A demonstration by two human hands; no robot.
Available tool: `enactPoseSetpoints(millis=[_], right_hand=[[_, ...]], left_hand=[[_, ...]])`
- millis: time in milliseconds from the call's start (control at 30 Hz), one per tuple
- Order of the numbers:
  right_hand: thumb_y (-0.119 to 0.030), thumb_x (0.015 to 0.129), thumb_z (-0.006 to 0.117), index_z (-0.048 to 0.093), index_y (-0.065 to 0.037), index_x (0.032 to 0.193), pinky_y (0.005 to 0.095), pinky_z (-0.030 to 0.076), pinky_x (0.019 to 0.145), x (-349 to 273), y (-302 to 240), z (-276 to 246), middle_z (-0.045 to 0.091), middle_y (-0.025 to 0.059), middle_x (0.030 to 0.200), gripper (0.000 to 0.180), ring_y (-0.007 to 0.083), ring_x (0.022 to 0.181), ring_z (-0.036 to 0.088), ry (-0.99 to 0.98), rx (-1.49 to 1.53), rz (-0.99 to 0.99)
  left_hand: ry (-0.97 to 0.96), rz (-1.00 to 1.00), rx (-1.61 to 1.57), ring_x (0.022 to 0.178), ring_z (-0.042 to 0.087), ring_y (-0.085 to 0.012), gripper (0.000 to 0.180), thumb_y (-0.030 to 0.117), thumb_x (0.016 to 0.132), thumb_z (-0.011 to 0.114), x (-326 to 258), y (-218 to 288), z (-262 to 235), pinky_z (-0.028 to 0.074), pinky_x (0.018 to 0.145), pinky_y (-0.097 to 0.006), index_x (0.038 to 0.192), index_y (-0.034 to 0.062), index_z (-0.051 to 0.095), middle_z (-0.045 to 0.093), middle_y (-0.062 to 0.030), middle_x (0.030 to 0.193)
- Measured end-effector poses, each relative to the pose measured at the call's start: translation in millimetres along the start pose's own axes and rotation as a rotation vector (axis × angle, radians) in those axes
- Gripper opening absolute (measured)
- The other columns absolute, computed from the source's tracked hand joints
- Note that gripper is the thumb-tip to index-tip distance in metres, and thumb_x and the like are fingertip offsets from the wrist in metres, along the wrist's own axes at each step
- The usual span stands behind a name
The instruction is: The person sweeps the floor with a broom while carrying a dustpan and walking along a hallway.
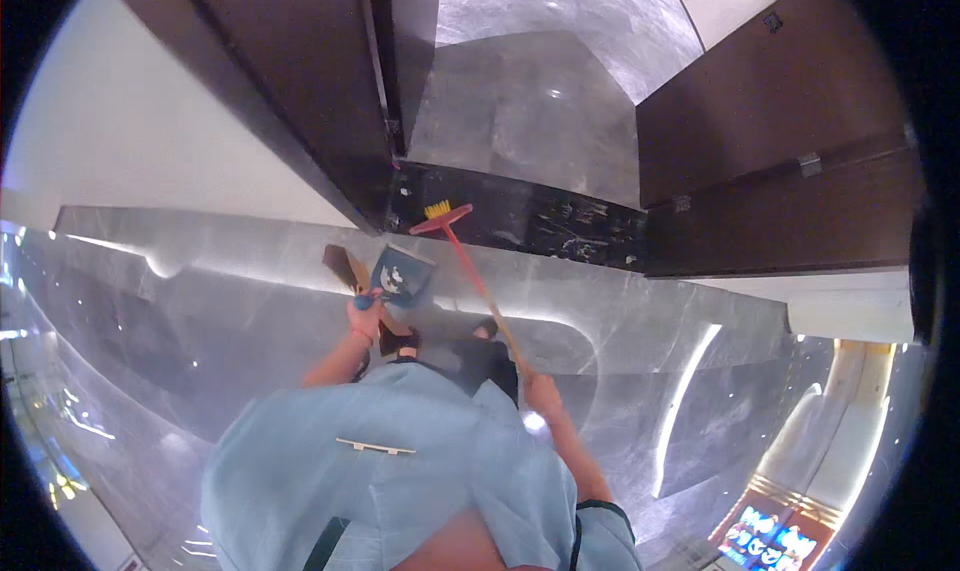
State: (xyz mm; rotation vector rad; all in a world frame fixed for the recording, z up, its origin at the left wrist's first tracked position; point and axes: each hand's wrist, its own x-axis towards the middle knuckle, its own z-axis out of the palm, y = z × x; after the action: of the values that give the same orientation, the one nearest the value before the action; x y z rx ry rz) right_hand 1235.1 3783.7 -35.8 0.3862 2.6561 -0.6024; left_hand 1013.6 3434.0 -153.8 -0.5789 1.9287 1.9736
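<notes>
My right hand (543, 396) is closed round the long handle of a broom (470, 266), pale near my grip and red further up. Its red head with short yellow bristles lies over the left part of the black threshold strip (520, 211). At the left, my left hand (365, 318) is closed on a dark blue dustpan (408, 289); its grip is partly hidden by the fingers. Pale bits or marks show on the pan. A long brown piece (345, 266) runs past the same hand; its kind, and whether I hold it, I cannot make out.
Dark brown door panels stand at the left (290, 81) and right (770, 161) of the doorway, with grey floor (520, 101) beyond it. My shoes are on the glossy grey floor just below the dustpan and broom. A lit screen (765, 541) glows at the lower right.
</notes>
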Motion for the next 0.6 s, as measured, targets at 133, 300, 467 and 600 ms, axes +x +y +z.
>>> enactPoseSetpoints(millis=[133, 300, 467, 600], right_hand=[[-0.017, 0.081, 0.048, 0.047, -0.006, 0.116, 0.0473, 0.047, 0.067, 65, -61, -135, 0.06, 0.0229, 0.078, 0.037, 0.0387, 0.078, 0.059, -0.237, -0.058, 0.09], [-0.013, 0.078, 0.049, 0.043, -0.017, 0.122, 0.0449, 0.048, 0.067, 185, 51, -139, 0.061, 0.0182, 0.088, 0.045, 0.0331, 0.082, 0.06, -0.183, -0.12, -0.165], [-0.015, 0.077, 0.05, 0.049, -0.022, 0.118, 0.0426, 0.049, 0.072, 264, 178, -149, 0.062, 0.0129, 0.095, 0.041, 0.0301, 0.087, 0.06, -0.08, -0.126, -0.061], [-0.018, 0.08, 0.045, 0.051, -0.025, 0.117, 0.0433, 0.049, 0.073, 230, 322, -159, 0.062, 0.0117, 0.096, 0.038, 0.0295, 0.088, 0.06, -0.053, -0.168, 0.183]], left_hand=[[0.07, 0.1, 0.068, 0.078, 0.057, -0.0104, 0.016, -0.003, 0.078, 0.055, -2, -21, 0, 0.045, 0.071, -0.024, 0.092, 0.0, 0.062, 0.063, -0.0033, 0.086], [0.069, 0.266, 0.486, 0.07, 0.054, -0.0111, 0.019, 0.0, 0.077, 0.058, -6, 6, 50, 0.044, 0.054, -0.026, 0.095, 0.0077, 0.059, 0.057, -0.0009, 0.083], [0.062, 0.65, 0.775, 0.056, 0.055, -0.0127, 0.017, 0.003, 0.081, 0.056, 10, -12, 59, 0.045, 0.045, -0.025, 0.097, 0.0084, 0.059, 0.057, -0.0031, 0.078], [0.092, 0.228, 0.09, 0.046, 0.053, -0.0124, 0.011, 0.002, 0.079, 0.057, 22, 43, 163, 0.042, 0.035, -0.023, 0.089, 0.0076, 0.058, 0.056, -0.0039, 0.072]])
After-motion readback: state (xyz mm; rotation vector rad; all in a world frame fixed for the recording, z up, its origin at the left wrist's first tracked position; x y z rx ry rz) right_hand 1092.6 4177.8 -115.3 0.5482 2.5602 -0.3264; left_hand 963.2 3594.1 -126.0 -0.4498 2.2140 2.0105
